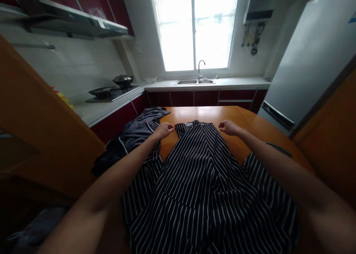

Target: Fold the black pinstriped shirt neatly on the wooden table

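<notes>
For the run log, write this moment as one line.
left hand: near striped garment, contact unclear; right hand: apart from it; striped garment: spread on table; dark clothes: heaped at left

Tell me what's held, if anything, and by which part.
The left hand is at the far left corner of the black-and-white striped garment; whether it grips cannot be told. The right hand, apart from the garment, shows nothing held.

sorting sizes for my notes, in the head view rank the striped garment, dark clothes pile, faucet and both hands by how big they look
1. Striped garment
2. Dark clothes pile
3. Left hand and right hand: too alike to rank
4. Faucet, thin and farther off
</notes>
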The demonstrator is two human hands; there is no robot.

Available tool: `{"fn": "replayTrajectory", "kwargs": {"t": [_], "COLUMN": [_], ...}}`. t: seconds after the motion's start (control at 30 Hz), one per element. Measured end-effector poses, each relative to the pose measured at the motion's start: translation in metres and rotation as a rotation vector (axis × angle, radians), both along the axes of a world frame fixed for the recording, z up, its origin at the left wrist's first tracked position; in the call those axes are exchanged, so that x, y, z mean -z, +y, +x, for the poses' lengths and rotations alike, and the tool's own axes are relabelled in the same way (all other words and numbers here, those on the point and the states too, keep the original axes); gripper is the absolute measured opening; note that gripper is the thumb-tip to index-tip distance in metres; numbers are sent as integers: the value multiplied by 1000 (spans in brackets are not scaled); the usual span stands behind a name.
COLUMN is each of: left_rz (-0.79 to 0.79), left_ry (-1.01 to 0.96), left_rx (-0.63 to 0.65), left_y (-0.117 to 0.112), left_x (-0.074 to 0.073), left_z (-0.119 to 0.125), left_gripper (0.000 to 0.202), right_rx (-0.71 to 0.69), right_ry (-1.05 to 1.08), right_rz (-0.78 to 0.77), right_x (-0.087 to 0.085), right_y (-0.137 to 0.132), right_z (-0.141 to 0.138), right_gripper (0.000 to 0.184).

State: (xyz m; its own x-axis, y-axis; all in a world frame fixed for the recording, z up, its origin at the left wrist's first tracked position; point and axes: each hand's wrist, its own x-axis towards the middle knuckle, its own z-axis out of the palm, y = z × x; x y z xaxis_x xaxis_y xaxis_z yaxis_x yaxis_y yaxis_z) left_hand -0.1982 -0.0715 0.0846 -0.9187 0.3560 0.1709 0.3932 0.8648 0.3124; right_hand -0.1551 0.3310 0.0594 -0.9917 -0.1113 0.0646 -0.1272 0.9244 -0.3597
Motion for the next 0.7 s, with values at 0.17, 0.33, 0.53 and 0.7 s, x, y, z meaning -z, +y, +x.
{"fn": "replayTrajectory", "kwargs": {"t": [0.17, 0.33, 0.53, 0.7], "left_rz": [-5, 12, 57, -96], "left_ry": [-25, -122, -336, -402], "left_rx": [14, 65, 259, 268], "left_y": [18, 28, 28, 24], "left_x": [24, 42, 31, 7], "left_z": [-62, -89, -109, -126], "left_gripper": [32, 50, 46, 19], "right_rx": [22, -38, -261, -200], "right_ry": [-8, -90, -289, -212], "right_rz": [12, -2, -10, -11], "right_x": [26, 40, 31, 28], "right_y": [-8, -13, -3, 17], "right_z": [-66, -111, -133, -143], "right_gripper": [37, 39, 23, 13]}}
